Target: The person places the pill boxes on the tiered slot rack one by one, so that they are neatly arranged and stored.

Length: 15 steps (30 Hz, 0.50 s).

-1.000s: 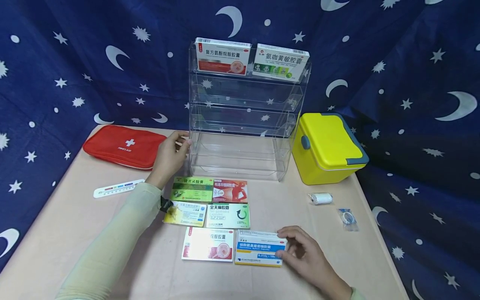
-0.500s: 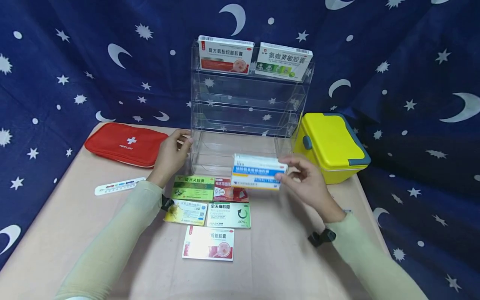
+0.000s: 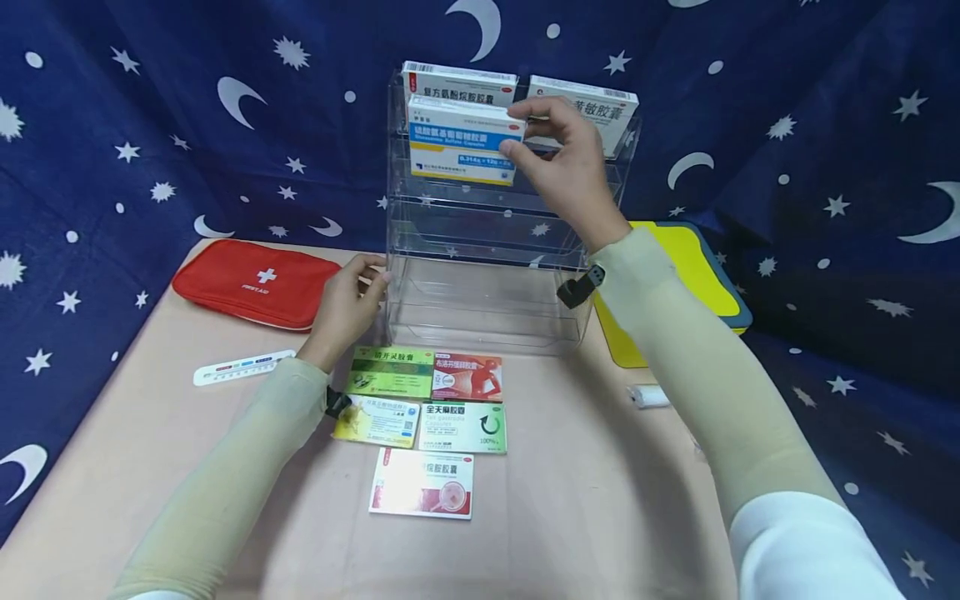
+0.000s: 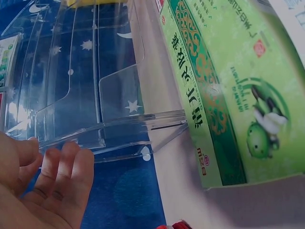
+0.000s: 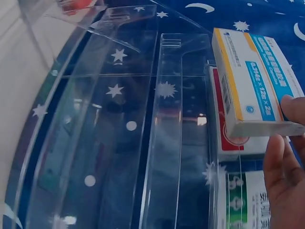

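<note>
My right hand (image 3: pixel 566 158) pinches a white, blue and yellow medicine box (image 3: pixel 465 154) by its right end. That box is upright, in front of the top tier of a clear display rack (image 3: pixel 487 312), partly covering a red and white medicine box (image 3: pixel 461 82). A green and white medicine box (image 3: pixel 600 98) stands to its right in the same tier, partly behind my hand. My left hand (image 3: pixel 348 304) holds the rack's left side edge low down, thumb and fingertips at the clear panel in the left wrist view. The rack's lower tiers hold no boxes.
Several medicine boxes lie flat before the rack, among them a green box (image 3: pixel 390 372) and a red and white box (image 3: pixel 422 485). A red first-aid pouch (image 3: pixel 258 283) and a thermometer card (image 3: pixel 242 367) lie left. A yellow case (image 3: pixel 686 267) and a white roll (image 3: pixel 647 396) sit right.
My right hand has lifted the blue and white medicine box off the table and carried it up and slightly left to the rack's top tier. The left hand stays at the rack's side.
</note>
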Available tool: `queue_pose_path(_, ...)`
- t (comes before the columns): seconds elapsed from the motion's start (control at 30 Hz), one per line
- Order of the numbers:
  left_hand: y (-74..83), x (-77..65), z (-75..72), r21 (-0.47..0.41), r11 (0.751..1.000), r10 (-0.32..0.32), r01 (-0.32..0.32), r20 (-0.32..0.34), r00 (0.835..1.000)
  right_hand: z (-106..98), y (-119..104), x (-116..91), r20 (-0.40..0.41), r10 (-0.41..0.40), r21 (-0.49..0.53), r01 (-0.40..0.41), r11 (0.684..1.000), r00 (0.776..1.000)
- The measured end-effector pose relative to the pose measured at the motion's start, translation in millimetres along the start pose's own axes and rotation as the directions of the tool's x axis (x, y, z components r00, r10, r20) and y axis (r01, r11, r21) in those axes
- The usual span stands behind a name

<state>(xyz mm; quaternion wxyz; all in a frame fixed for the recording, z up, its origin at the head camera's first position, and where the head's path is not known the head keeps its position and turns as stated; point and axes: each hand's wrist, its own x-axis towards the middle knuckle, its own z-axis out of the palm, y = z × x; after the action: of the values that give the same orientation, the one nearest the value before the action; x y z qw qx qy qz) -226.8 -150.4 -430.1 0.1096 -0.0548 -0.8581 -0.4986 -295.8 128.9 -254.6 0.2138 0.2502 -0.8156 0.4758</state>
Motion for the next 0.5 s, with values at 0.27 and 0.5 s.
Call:
queue_pose_path(0.27, 0.9, -0.4, 1.3, 0.01, 1.0, -0.011, 0.011, 0.006, 1.0, 17.9, 20.7, 24.6, -0.029, -0.07, -0.07, 0.068, 0.995, 0.997)
queue_pose_path(0.5, -1.5, -0.3, -0.4, 0.011, 1.0, -0.02, 0.02, 0.003, 1.0, 31.6, 31.3, 25.8, 0.049, -0.066, -0.113, 0.071, 0.991, 0.997)
